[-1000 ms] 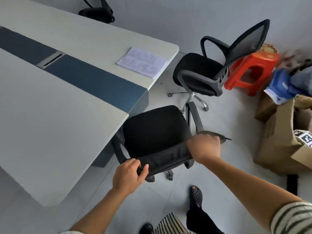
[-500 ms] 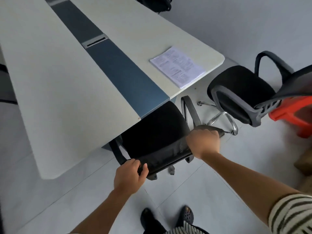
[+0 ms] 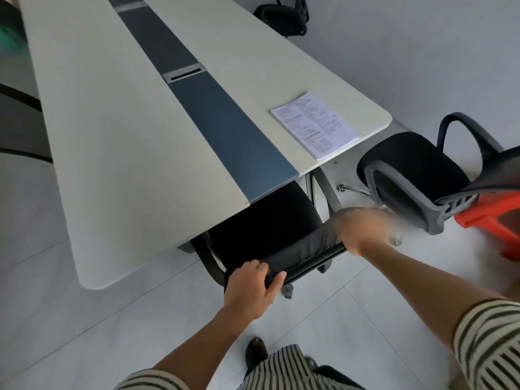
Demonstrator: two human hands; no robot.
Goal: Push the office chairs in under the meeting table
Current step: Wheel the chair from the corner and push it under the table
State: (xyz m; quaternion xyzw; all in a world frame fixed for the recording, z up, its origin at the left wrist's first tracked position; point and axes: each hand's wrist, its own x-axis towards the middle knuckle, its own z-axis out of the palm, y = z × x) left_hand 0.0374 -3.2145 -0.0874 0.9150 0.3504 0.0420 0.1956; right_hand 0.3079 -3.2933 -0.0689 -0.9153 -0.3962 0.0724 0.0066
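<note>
A black mesh-backed office chair [image 3: 270,226] stands at the near end of the long pale meeting table [image 3: 118,142], its seat partly under the tabletop. My left hand [image 3: 250,288] grips the left end of the backrest's top edge. My right hand [image 3: 363,229], blurred, grips the right end of the same edge. A second black office chair [image 3: 413,170] stands apart from the table's right corner, turned sideways. A third black chair [image 3: 281,21] sits far along the table's right side.
A printed paper sheet [image 3: 315,125] lies near the table's right corner. An orange plastic stool [image 3: 489,220] stands behind the second chair at the right edge. A cable slot [image 3: 184,74] sits in the table's dark centre strip. My feet [image 3: 256,353] stand on the pale tiled floor.
The chair I hold has rolled forward, so more of its seat lies under the tabletop. My view has swung left and nearer; the cardboard boxes have left the frame.
</note>
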